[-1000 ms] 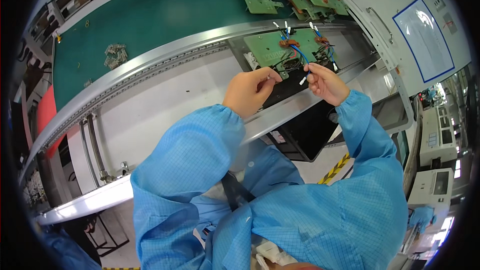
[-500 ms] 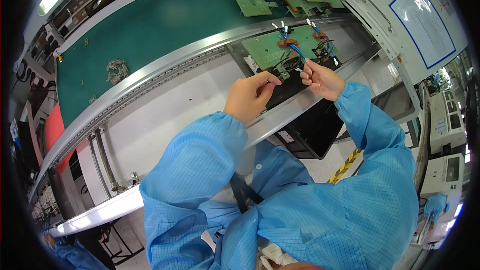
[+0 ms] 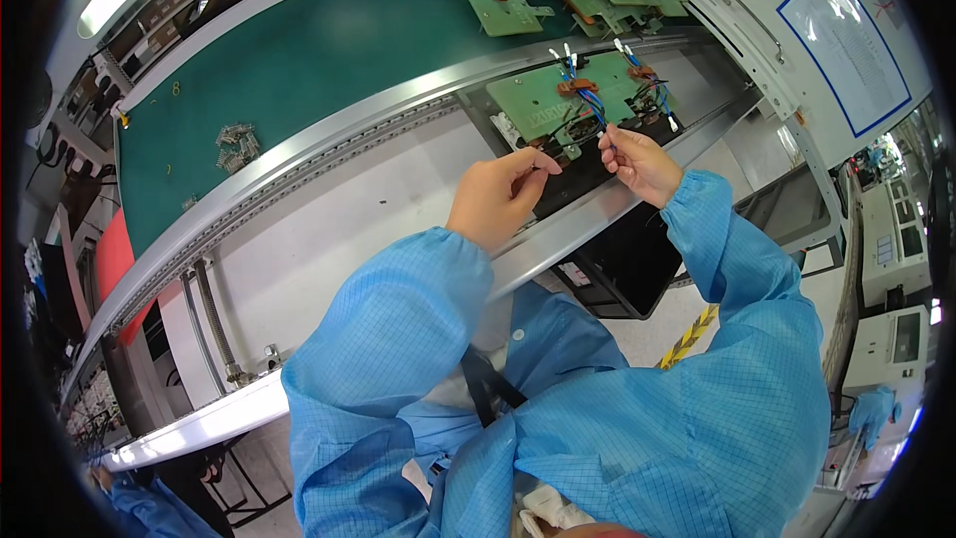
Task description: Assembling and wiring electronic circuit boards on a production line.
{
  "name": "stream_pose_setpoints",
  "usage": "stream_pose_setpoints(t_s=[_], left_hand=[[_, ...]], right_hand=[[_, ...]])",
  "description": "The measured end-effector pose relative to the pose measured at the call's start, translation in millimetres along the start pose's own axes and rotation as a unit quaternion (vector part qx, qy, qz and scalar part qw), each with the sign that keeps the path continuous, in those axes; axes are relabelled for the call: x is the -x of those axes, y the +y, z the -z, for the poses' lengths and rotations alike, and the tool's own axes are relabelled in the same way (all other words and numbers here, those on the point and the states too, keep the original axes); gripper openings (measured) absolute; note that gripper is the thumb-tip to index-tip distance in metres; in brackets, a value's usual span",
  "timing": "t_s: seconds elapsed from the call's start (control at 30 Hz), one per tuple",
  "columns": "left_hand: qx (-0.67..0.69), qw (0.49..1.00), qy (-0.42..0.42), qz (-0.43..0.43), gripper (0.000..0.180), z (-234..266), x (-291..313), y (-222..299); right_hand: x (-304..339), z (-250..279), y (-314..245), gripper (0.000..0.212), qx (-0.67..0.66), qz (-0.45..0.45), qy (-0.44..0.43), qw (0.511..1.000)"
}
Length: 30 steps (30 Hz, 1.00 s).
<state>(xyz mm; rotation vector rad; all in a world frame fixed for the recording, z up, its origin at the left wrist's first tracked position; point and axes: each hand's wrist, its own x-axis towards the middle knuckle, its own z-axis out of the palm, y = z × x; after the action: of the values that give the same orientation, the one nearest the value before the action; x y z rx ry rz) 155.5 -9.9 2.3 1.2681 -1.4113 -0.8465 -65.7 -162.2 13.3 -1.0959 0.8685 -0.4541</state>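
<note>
A green circuit board (image 3: 523, 105) lies on a black fixture between two metal rails. Bundles of blue, black and white wires with pale terminals pass through two brown clips (image 3: 578, 87) on it. My right hand (image 3: 645, 167) is closed at the board's near edge, thumb and forefinger pinching a wire (image 3: 601, 133) that ends in a pale tip. My left hand (image 3: 495, 197) is closed too, its thumb and forefinger pressed together beside the black wires (image 3: 572, 128). Whatever sits between its fingertips is too small to make out.
More green boards (image 3: 503, 5) are piled on the green mat (image 3: 329, 45) beyond the far rail. Small metal parts (image 3: 237, 146) lie in a heap farther left. A black bin (image 3: 627, 269) stands below the near rail (image 3: 558, 244). A white cabinet (image 3: 757, 25) rises at the right.
The fingertips of my right hand have drawn in and the wires beside them have shifted slightly. My left hand stays almost in place. The whole view has moved a little.
</note>
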Motion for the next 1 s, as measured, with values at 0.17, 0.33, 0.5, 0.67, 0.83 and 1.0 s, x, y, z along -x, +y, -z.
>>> stream_pose_setpoints(t_s=[0.17,0.33,0.5,0.67,0.83,1.0], left_hand=[[-0.003,1.0,0.004,0.001,0.013,-1.3,0.0,-1.4],[0.001,1.0,0.009,-0.01,0.013,-2.1,-0.4,-5.1],[-0.007,1.0,-0.003,-0.018,0.013,-4.9,-3.3,-0.5],[0.0,1.0,-0.002,-0.007,0.014,-1.3,0.3,-2.6],[-0.005,1.0,-0.006,-0.015,0.014,1.3,2.2,-7.0],[-0.003,1.0,0.003,-0.008,0.014,1.5,2.2,-6.2]], right_hand=[[4.8,0.9,-11.8,0.028,-0.022,-0.037,-0.035,0.998],[38.5,-13.5,-36.6,0.036,0.143,-0.051,-0.039,0.988],[39.5,56.4,-57.8,0.035,0.318,0.196,0.141,0.917],[32.5,98.3,-105.5,0.035,0.29,0.031,0.162,0.943],[5.5,105.7,-108.0,0.033,0.25,-0.169,0.093,0.949],[-8.5,107.8,-103.5,0.026,0.227,-0.195,0.111,0.948]])
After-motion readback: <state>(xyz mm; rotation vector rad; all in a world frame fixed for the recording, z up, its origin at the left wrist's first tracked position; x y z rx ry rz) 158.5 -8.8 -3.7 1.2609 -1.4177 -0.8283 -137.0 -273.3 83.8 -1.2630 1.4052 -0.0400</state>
